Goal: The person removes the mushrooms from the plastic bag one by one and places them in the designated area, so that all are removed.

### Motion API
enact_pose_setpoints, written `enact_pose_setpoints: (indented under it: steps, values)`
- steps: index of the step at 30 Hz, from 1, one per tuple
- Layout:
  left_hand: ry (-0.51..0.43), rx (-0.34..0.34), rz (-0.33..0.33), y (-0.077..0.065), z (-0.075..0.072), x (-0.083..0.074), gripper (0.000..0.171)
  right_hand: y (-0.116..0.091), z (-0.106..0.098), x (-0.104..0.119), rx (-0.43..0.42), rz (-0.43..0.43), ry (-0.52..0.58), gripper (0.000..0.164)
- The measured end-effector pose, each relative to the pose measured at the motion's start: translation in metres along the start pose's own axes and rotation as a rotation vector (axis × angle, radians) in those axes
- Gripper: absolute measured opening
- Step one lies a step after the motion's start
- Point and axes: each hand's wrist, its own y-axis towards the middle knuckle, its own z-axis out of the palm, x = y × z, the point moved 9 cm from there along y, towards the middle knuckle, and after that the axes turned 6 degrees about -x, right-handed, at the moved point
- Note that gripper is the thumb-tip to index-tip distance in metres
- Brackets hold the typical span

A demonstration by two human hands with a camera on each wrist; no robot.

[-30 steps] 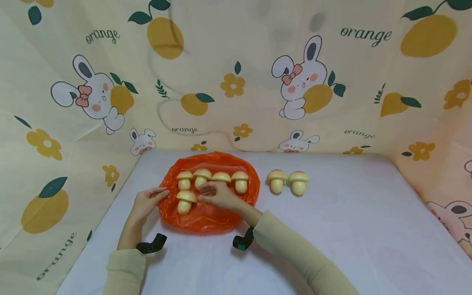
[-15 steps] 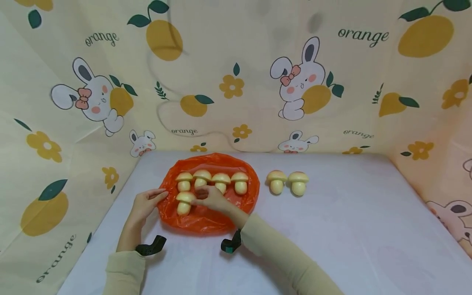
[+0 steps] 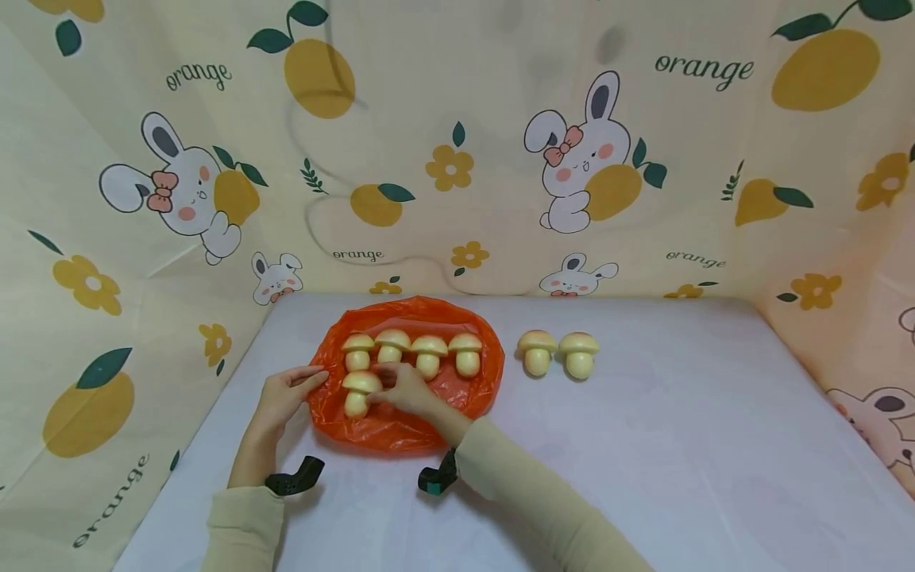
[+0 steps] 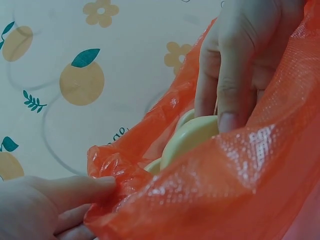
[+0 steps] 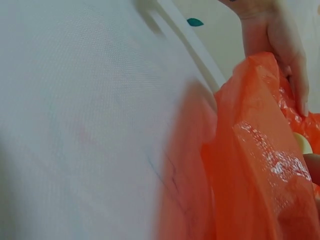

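An orange-red plastic bag (image 3: 443, 413) lies spread with its mouth up on the table. In it are several cream toy mushrooms, four-sided room around them; a back row includes a mushroom (image 3: 468, 355) at its right end. My left hand (image 3: 281, 397) pinches the bag's left rim between thumb and fingers. My right hand (image 3: 406, 389) reaches into the bag, thumb and fingers at the right side of the front-left mushroom (image 3: 360, 389). In the left wrist view its fingertips (image 4: 230, 120) meet the edge of a pale cap (image 4: 190, 140). The right wrist view shows mostly bag.
Two more toy mushrooms, one on the left (image 3: 536, 352) and one on the right (image 3: 579, 354), stand side by side to the right of the bag. A white cloth covers the table (image 3: 679, 445). Behind it hangs a printed curtain (image 3: 500, 175) with rabbits and oranges.
My right hand has moved left and slightly toward me, coming to the front-left mushroom. My left hand keeps its place on the bag's rim. The mushrooms look unmoved.
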Motion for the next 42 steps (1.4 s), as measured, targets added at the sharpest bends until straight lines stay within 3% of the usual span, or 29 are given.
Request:
enact_pose_setpoints:
  steps: [11, 20, 36, 42]
  values:
    - [0.01, 0.004, 0.0, 0.0, 0.0, -0.001, 0.052, -0.002, 0.002, 0.001, -0.037, 0.023, -0.029, 0.048]
    - [0.016, -0.003, 0.004, -0.001, -0.001, -0.001, 0.051, -0.001, 0.004, 0.0, -0.019, 0.047, -0.017, 0.048]
    - [-0.003, -0.002, 0.014, 0.001, -0.001, -0.002, 0.051, -0.01, -0.005, 0.005, 0.002, -0.024, -0.005, 0.046]
    - [0.007, 0.003, 0.006, 0.001, -0.001, -0.001, 0.051, -0.013, -0.011, 0.003, -0.001, -0.003, -0.013, 0.05]
